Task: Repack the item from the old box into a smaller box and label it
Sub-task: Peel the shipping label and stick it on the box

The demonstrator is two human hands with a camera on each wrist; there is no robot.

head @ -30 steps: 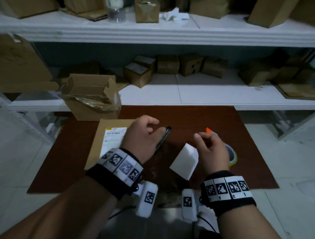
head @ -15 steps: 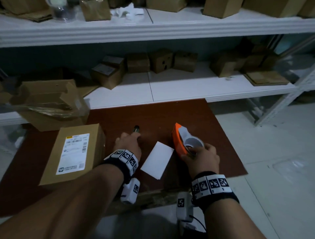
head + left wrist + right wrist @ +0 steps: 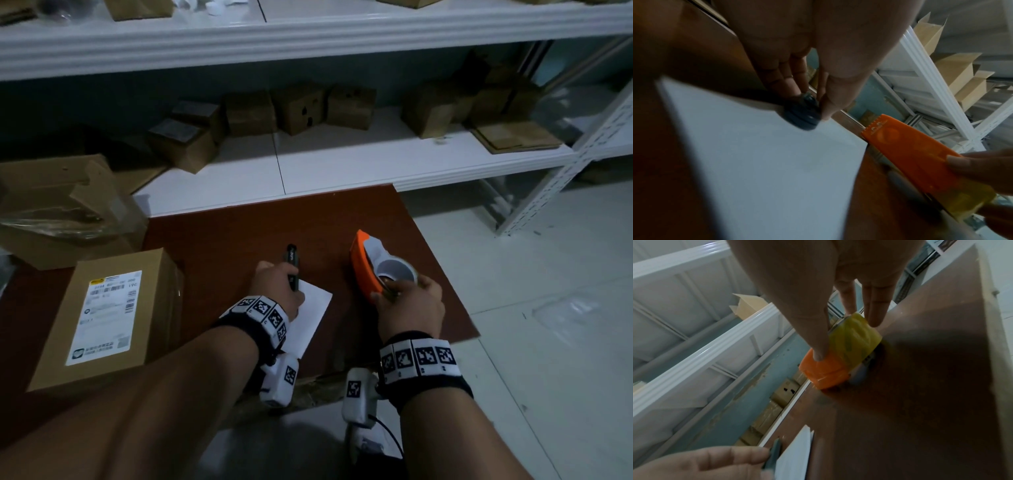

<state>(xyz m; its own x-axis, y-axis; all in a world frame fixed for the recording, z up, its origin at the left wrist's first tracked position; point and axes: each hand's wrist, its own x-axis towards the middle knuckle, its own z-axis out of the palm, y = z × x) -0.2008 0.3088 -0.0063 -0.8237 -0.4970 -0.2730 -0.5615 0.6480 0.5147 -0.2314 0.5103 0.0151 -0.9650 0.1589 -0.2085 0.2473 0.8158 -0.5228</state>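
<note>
Slippage threatens the blank label [image 3: 313, 317] on the counter [image 3: 239, 236]: left hand [image 3: 275, 286] grips a marker [image 3: 293, 265], right hand [image 3: 409, 303] grasps the tape dispenser [image 3: 368, 270], nothing pins the paper beside the sealed box [image 3: 113, 318].

Both forearms bare, no sleeves. Left wrist: black wristband [image 3: 251, 330] with a row of white tiles printed with black square-code markers; small white camera block [image 3: 279, 380] under it, one code marker on its face. Right wrist: same black wristband [image 3: 423, 363], four marker tiles; white camera block [image 3: 358, 395] with a marker, thin black cable [image 3: 388, 433] trailing off.
</note>
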